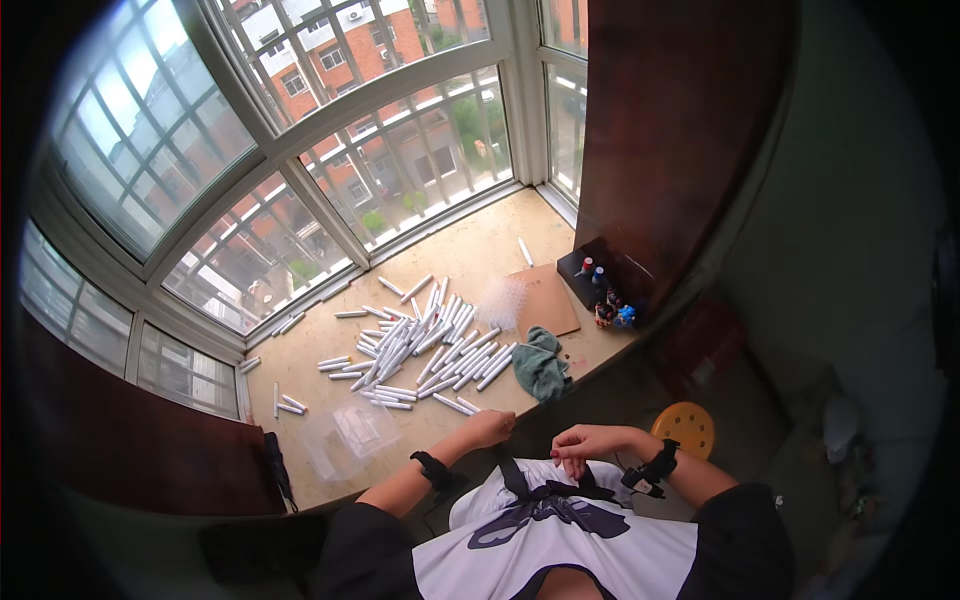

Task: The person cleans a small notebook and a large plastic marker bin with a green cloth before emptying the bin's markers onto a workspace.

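Note:
My left hand [489, 430] is curled at the front edge of the wooden table [442, 446], with no object visible in it. Just beyond it lie two white marker pens [455, 405]. In front of my torso, past the table edge, hangs my right hand [585, 447] with bent fingers; its palm is hidden. A large loose pile of white markers [405, 337] covers the middle of the table, some lying across others. Left of my forearm sits a clear plastic box [360, 427]. A crumpled green cloth [541, 365] rests at the front edge, right of the pile.
A brown paper folder [547, 304] and bubble wrap [501, 302] lie behind the cloth. At right stands a black box [581, 262] with small bottles and figurines. A black folded umbrella [277, 469] is at the left edge. An orange stool [684, 429] stands right. Barred windows [405, 165] border the table.

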Demonstrator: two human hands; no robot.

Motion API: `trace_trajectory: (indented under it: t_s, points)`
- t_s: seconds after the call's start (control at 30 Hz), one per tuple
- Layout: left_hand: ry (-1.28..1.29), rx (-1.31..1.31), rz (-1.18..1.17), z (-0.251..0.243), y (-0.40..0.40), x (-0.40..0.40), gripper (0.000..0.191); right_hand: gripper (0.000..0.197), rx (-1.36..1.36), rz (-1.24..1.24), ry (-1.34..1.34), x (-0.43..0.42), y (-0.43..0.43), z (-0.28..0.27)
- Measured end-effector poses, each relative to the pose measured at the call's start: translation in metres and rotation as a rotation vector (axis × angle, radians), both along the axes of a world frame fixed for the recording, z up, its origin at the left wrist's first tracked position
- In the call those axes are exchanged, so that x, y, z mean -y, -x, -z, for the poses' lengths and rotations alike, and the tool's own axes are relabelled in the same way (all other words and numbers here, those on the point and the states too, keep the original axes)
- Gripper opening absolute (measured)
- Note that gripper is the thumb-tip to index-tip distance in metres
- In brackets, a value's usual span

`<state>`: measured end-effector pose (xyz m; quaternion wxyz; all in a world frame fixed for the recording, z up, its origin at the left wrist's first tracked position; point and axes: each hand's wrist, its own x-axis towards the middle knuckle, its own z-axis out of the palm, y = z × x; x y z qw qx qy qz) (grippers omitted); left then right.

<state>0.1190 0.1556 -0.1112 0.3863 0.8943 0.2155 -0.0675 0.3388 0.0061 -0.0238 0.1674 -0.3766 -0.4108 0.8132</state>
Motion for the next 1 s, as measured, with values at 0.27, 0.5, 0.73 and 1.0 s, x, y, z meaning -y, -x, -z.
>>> trace_trajectory:
  t_s: [0.27,0.5,0.73,1.0]
  points:
    - [0.491,0.024,0.097,-0.098,-0.024,0.034,0.021,0.041,0.394,-0.369,-0.003,0.027,-0.018,0.061]
    - [0.289,-0.168,0.468,-0.137,-0.040,0.089,0.034,0.029,0.282,-0.132,-0.092,0.020,-0.006,0.050]
    - [0.342,-0.134,0.370,-0.122,-0.036,0.092,0.042,0.027,1.010,-0.154,-0.286,0.028,-0.013,0.054]
    - [0.353,0.060,0.332,-0.127,-0.034,0.095,0.038,0.024,1.190,-0.419,-0.279,0.021,-0.013,0.062]
